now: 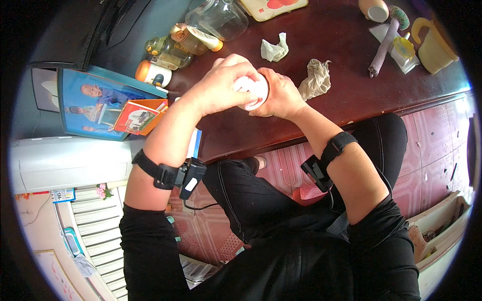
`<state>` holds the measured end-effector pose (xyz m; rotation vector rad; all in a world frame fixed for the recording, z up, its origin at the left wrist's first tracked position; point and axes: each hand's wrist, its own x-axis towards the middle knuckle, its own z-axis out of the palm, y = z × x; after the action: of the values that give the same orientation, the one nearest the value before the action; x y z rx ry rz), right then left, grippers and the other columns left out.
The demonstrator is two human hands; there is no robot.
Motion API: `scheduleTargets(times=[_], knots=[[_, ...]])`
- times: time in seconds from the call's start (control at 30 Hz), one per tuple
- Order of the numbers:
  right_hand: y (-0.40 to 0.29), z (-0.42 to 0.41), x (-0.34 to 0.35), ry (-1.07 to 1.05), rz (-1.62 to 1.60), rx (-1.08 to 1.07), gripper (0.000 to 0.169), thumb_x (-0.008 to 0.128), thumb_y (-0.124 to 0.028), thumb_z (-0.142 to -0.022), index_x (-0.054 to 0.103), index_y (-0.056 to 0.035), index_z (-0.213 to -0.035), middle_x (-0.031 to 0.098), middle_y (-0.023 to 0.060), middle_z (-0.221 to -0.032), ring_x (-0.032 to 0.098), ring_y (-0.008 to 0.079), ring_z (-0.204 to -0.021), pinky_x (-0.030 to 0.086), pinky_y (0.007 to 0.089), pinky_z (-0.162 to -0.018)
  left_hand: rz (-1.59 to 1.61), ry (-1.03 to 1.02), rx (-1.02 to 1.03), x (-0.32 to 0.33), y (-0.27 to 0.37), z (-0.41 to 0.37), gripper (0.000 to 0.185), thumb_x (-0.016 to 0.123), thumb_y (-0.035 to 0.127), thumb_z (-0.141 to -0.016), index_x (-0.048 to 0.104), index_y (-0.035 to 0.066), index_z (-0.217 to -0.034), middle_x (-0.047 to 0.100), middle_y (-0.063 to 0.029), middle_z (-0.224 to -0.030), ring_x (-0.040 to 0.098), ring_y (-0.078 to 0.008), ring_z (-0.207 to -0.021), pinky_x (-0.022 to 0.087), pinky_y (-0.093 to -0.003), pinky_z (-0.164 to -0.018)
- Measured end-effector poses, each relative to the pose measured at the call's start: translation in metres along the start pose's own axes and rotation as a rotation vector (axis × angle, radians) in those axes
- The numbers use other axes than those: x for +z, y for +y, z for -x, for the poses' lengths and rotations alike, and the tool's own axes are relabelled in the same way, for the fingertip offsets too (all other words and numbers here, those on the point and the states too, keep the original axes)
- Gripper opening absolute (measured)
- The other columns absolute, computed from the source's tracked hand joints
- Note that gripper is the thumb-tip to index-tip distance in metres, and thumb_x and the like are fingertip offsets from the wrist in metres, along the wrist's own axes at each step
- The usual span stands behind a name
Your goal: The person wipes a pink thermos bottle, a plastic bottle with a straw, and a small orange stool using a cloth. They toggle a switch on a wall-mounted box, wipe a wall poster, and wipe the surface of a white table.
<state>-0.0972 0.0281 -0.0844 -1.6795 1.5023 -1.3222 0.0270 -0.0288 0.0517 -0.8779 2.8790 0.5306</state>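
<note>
Above the dark red wooden table [241,133], both my hands hold a white round object [258,90], perhaps a small container or lid; fingers hide much of it. My left hand [226,84] lies over its top and left side, fingers curled onto it. Around its right side wraps my right hand [280,92], thumb low and fingertips at the far edge. A crumpled white tissue [275,48] lies on the table beyond my hands. Just right of my right hand is a crumpled beige cloth [317,79].
Several bottles [169,52] and a glass jar [222,19] line the left back. A framed photo [101,90] and a red booklet [135,118] stand at left. At right are a yellow mug [437,50], a purple-grey stick-like item [384,49] and a tipped cup [374,11].
</note>
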Motion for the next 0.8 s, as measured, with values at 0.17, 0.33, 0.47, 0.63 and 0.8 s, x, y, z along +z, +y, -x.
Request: scheduleTargets(times=[0.17,0.33,0.47,0.63,0.8], knots=[[-0.001,-0.003,0.004,-0.055,-0.015,0.016,0.078,0.074,-0.041,-0.051,0.044,-0.0072,-0.114,0.058,0.0167,-0.1,0.054,0.0312,-0.098,0.038,0.0411,-0.089,-0.033,0.017,0.048,0.0,-0.005,0.003,0.065,0.074,0.029,-0.062,0.048,0.012,-0.119,0.041,-0.0122,-0.124,0.035,-0.0304,-0.119,0.029,-0.0358,-0.099],[0.006,-0.002,0.008,-0.003,-0.004,-0.022,0.083,0.075,-0.039,-0.048,0.042,-0.0055,-0.116,0.058,0.0176,-0.1,0.054,0.0314,-0.098,0.037,0.0408,-0.09,0.191,0.306,-0.481,0.021,0.014,0.008,0.097,0.075,0.04,-0.06,0.026,-0.007,-0.129,0.041,-0.0286,-0.122,0.043,-0.0342,-0.115,0.034,-0.0369,-0.096],[0.005,-0.004,0.005,-0.014,0.065,-0.053,0.083,0.078,-0.035,-0.046,0.044,0.0006,-0.113,0.057,0.0182,-0.1,0.056,0.0312,-0.096,0.043,0.0376,-0.085,0.072,0.417,-0.395,0.035,0.01,0.007,0.083,0.071,0.025,-0.055,0.033,-0.004,-0.124,0.049,-0.0263,-0.109,0.05,-0.0362,-0.104,0.041,-0.0401,-0.089],[0.006,-0.006,0.004,-0.041,0.121,-0.037,0.087,0.077,-0.039,-0.045,0.042,-0.0017,-0.115,0.057,0.0186,-0.099,0.055,0.0308,-0.098,0.039,0.039,-0.089,0.17,0.334,-0.283,0.031,-0.002,0.011,0.08,0.071,0.019,-0.057,0.035,0.004,-0.127,0.043,-0.0219,-0.119,0.043,-0.0309,-0.113,0.036,-0.0382,-0.095],[-0.003,-0.008,-0.004,-0.163,0.156,0.033,0.094,0.078,-0.04,-0.044,0.039,-0.0042,-0.122,0.057,0.0178,-0.103,0.052,0.0307,-0.103,0.035,0.0404,-0.093,0.198,0.301,-0.209,0.027,-0.009,0.014,0.08,0.072,0.017,-0.058,0.035,0.006,-0.128,0.042,-0.0202,-0.122,0.042,-0.0293,-0.114,0.034,-0.0374,-0.097]])
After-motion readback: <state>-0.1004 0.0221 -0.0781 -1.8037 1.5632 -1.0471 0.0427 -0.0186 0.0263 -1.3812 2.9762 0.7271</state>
